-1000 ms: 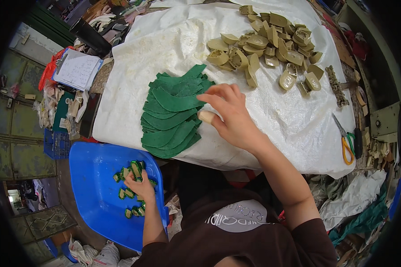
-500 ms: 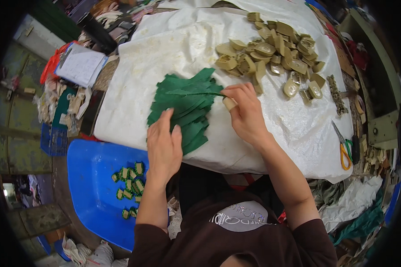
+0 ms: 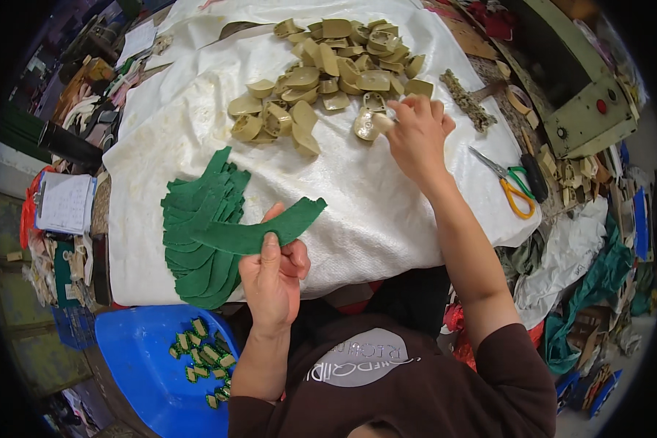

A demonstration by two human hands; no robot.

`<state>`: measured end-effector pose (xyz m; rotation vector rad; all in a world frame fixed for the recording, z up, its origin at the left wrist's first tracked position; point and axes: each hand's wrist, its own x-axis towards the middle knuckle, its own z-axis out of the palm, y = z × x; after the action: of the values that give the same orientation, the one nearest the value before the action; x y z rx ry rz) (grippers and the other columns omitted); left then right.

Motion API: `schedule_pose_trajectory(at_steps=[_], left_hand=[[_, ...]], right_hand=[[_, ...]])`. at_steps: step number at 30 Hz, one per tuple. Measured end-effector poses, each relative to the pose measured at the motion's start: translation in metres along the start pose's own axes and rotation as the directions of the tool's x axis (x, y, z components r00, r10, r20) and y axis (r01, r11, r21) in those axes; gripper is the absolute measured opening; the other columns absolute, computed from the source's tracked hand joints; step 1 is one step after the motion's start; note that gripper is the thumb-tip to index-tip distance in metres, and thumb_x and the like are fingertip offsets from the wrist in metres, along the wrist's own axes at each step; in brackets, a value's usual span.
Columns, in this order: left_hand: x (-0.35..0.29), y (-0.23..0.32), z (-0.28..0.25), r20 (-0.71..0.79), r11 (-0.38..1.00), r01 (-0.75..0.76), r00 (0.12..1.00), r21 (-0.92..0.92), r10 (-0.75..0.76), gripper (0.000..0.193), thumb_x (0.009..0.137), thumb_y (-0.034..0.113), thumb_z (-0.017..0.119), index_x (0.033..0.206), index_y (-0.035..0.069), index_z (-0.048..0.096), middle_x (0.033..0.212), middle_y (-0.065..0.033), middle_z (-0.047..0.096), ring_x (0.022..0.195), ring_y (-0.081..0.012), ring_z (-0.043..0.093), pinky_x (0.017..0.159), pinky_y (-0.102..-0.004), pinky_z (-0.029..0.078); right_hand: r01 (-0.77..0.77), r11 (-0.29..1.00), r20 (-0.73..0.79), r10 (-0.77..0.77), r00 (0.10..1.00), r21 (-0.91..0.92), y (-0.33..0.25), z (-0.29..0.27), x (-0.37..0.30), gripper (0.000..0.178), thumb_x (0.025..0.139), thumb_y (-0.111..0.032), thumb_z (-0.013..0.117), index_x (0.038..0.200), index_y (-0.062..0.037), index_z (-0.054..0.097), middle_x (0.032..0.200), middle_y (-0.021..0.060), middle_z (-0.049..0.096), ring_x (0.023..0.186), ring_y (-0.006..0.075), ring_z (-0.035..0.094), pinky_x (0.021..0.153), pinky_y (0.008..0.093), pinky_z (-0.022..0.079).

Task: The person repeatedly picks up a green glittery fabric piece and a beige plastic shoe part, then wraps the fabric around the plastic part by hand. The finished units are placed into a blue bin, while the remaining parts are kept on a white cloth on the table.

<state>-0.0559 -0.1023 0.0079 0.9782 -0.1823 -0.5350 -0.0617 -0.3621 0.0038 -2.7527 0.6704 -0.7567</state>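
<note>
My left hand [image 3: 274, 274] pinches a curved green suede-like strip [image 3: 263, 235] between thumb and fingers, near the table's front edge. To its left lies a fanned stack of similar green strips [image 3: 204, 252], partly under the held one. Farther right, my right hand [image 3: 420, 135] reaches to the near edge of a heap of tan moulded shoe heels [image 3: 332, 62]. Its fingers are curled, and whatever is in them is hidden. A tan cover wraps its thumb. Just left of its fingertips sits a glossy shoe heel [image 3: 364, 125].
White sheeting [image 3: 358, 219] covers the table. Scissors [image 3: 509, 186] with orange and green handles lie at the right, beside a black-handled tool [image 3: 533, 177]. Below the table's left edge, a blue basin [image 3: 139, 365] holds several green-edged tan pieces [image 3: 201, 354]. A clipboard [image 3: 66, 203] is at the far left.
One green strip has passed from my right hand to my left and is off the stack. My right hand has moved away to the shoe heels. The whole view has shifted rightward.
</note>
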Motion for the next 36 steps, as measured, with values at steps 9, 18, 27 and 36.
schedule_pose_trajectory(at_steps=[9, 18, 27, 36], left_hand=[[-0.006, -0.011, -0.001, -0.008, 0.997, -0.067, 0.998, 0.038, 0.067, 0.049, 0.091, 0.001, 0.049, 0.137, -0.003, 0.031, 0.09, -0.0131, 0.062, 0.075, -0.0157, 0.059, 0.061, -0.0261, 0.046], [-0.009, -0.013, -0.012, 0.046, 0.991, -0.069, 0.996, -0.114, 0.075, 0.042, 0.1, 0.02, 0.032, 0.133, -0.005, 0.037, 0.1, -0.0161, 0.062, 0.084, -0.0197, 0.06, 0.07, -0.0301, 0.046], [-0.014, -0.008, -0.013, -0.024, 0.997, -0.067, 0.998, -0.05, 0.066, 0.043, 0.102, 0.026, 0.032, 0.133, -0.003, 0.038, 0.099, -0.0118, 0.06, 0.08, -0.0159, 0.053, 0.067, -0.0295, 0.043], [-0.029, -0.009, 0.017, -0.044, 0.992, -0.061, 0.997, -0.113, 0.057, 0.039, 0.101, 0.015, 0.032, 0.129, -0.009, 0.042, 0.118, -0.015, 0.055, 0.108, -0.0186, 0.054, 0.093, -0.0316, 0.043]], right_hand=[[0.037, 0.983, 0.029, -0.032, 0.999, -0.179, -0.007, 0.027, 0.004, 0.03, 0.07, -0.01, 0.062, 0.1, -0.0075, 0.065, 0.114, 0.0127, 0.053, 0.114, 0.0298, 0.042, 0.098, 0.0548, 0.021], [0.199, 0.941, -0.125, -0.171, 0.977, 0.274, -0.012, 0.04, -0.009, 0.043, 0.069, 0.01, 0.053, 0.107, -0.0092, 0.063, 0.1, 0.0112, 0.054, 0.1, 0.0292, 0.048, 0.089, 0.0405, 0.037], [0.183, 0.784, -0.096, -0.156, 0.983, 0.593, -0.019, 0.007, -0.025, 0.055, 0.069, 0.021, 0.046, 0.115, -0.0067, 0.059, 0.105, 0.014, 0.058, 0.092, 0.0281, 0.062, 0.081, 0.0355, 0.05], [0.436, 0.392, -0.343, -0.288, 0.894, 0.81, -0.091, -0.031, -0.107, 0.051, 0.07, 0.015, 0.06, 0.116, -0.007, 0.054, 0.106, 0.0167, 0.061, 0.089, 0.0332, 0.061, 0.073, 0.039, 0.051]])
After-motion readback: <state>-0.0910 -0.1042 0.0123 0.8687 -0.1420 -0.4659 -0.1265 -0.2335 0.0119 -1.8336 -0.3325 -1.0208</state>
